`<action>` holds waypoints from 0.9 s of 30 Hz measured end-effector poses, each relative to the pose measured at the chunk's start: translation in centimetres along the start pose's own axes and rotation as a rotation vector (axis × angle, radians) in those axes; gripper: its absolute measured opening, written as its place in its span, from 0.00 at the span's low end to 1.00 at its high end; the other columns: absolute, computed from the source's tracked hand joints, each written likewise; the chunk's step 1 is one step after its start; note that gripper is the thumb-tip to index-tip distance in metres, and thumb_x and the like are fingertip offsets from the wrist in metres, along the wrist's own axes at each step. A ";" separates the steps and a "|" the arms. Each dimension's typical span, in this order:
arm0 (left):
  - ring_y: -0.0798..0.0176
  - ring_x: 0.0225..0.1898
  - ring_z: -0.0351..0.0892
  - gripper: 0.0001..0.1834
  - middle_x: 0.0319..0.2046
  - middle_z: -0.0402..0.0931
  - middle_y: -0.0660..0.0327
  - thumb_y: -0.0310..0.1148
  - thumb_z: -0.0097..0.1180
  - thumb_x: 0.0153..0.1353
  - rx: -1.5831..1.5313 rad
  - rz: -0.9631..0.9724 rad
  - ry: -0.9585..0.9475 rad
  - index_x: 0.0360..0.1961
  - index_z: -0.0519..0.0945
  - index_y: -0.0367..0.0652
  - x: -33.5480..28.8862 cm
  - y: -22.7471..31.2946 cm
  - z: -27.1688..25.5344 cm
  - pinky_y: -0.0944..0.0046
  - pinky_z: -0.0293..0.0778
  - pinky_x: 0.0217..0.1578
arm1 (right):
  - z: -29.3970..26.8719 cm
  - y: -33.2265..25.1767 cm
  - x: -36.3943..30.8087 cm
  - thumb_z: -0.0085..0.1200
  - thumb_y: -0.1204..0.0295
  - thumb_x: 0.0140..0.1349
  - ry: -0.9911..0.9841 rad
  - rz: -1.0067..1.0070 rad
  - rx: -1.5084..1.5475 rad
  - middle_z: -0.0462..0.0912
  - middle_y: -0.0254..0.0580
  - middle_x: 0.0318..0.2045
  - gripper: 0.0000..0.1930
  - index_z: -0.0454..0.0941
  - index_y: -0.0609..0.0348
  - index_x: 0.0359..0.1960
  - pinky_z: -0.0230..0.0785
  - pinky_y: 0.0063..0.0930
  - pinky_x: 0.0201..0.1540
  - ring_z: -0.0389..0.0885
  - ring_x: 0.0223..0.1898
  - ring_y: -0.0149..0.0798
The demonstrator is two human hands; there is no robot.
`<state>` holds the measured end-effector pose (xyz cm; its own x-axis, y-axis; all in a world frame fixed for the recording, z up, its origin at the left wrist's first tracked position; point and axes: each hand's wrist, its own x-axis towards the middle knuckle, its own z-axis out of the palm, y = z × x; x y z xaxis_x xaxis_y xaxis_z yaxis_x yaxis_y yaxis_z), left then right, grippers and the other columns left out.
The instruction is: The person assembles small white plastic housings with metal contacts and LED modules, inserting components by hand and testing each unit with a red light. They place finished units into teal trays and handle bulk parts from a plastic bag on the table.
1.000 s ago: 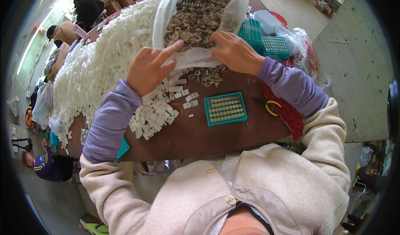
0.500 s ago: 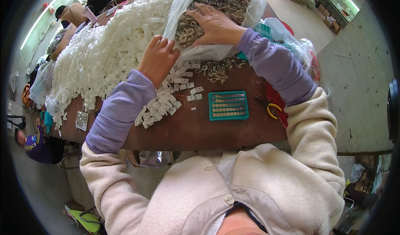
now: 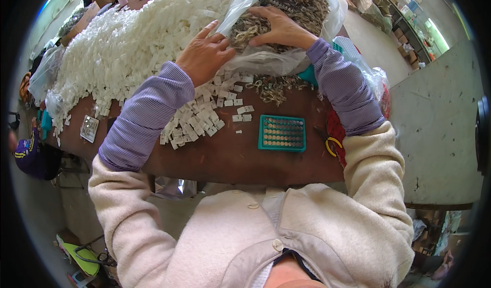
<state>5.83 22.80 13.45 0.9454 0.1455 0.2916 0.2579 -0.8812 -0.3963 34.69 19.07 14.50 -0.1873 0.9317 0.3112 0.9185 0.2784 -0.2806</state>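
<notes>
A clear plastic bag [image 3: 280,63] stands open at the far middle of the table, full of tan and grey-brown curled strands [image 3: 302,7] whose exact kind I cannot make out. My right hand [image 3: 284,30] rests inside its mouth, fingers spread and thumb apart over the strands. At the bag's left edge my left hand [image 3: 205,57] has its fingers stretched out, back upward; their tips lie by the plastic. Below the bag, a loose tuft of similar strands [image 3: 276,89] lies on the table. Small white cards or tags [image 3: 197,120] are heaped beside my left wrist.
A huge mound of white tags [image 3: 128,48] covers the table's left and far side. On the brown tabletop [image 3: 230,160] sits a teal tray [image 3: 282,148] with rows of small round pieces. Yellow-handled pliers [image 3: 333,146] lie on red cloth to the right. Another person [image 3: 30,157] is at far left.
My left hand has gone from closed at the bag's edge to stretched fingers. My right hand stays in the bag's mouth. The whole view has shifted slightly.
</notes>
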 end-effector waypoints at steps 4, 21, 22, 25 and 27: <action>0.62 0.63 0.77 0.15 0.47 0.81 0.66 0.26 0.66 0.61 -0.060 -0.038 0.121 0.49 0.83 0.52 -0.3 1.0 0.1 0.42 0.49 0.82 | 1.0 -1.6 0.7 0.74 0.38 0.44 -0.010 0.068 -0.019 0.63 0.67 0.72 0.59 0.63 0.48 0.77 0.60 0.57 0.74 0.61 0.74 0.67; 0.60 0.64 0.76 0.14 0.51 0.82 0.60 0.33 0.62 0.67 0.056 -0.199 -0.015 0.53 0.83 0.47 0.1 0.8 -0.7 0.37 0.45 0.81 | -0.7 -0.8 -6.3 0.66 0.84 0.44 0.358 -0.148 0.183 0.79 0.42 0.56 0.33 0.82 0.51 0.58 0.68 0.37 0.67 0.77 0.62 0.46; 0.61 0.64 0.76 0.14 0.51 0.81 0.60 0.33 0.62 0.67 0.051 -0.195 -0.030 0.53 0.84 0.47 0.1 0.8 -0.6 0.37 0.45 0.81 | -1.0 -0.5 -6.3 0.65 0.84 0.45 0.392 -0.143 0.190 0.80 0.40 0.55 0.33 0.82 0.52 0.58 0.68 0.36 0.67 0.78 0.62 0.44; 0.61 0.63 0.77 0.12 0.51 0.82 0.62 0.32 0.62 0.67 0.022 -0.151 -0.069 0.51 0.85 0.48 0.0 0.9 -0.3 0.38 0.43 0.81 | -2.6 0.9 -6.5 0.57 0.85 0.54 0.436 0.046 0.411 0.80 0.36 0.56 0.29 0.80 0.54 0.61 0.67 0.29 0.67 0.77 0.60 0.34; 0.61 0.66 0.74 0.15 0.52 0.80 0.64 0.32 0.65 0.63 0.013 -0.074 -0.025 0.52 0.84 0.50 0.1 1.6 -0.1 0.38 0.40 0.82 | -3.1 1.5 -6.5 0.55 0.84 0.56 0.435 0.052 0.452 0.81 0.35 0.56 0.27 0.80 0.55 0.60 0.67 0.27 0.66 0.77 0.60 0.32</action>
<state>6.29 21.33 12.96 0.9283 0.2212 0.2989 0.3295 -0.8619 -0.3854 38.40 12.71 14.81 0.1001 0.7930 0.6009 0.6667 0.3949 -0.6321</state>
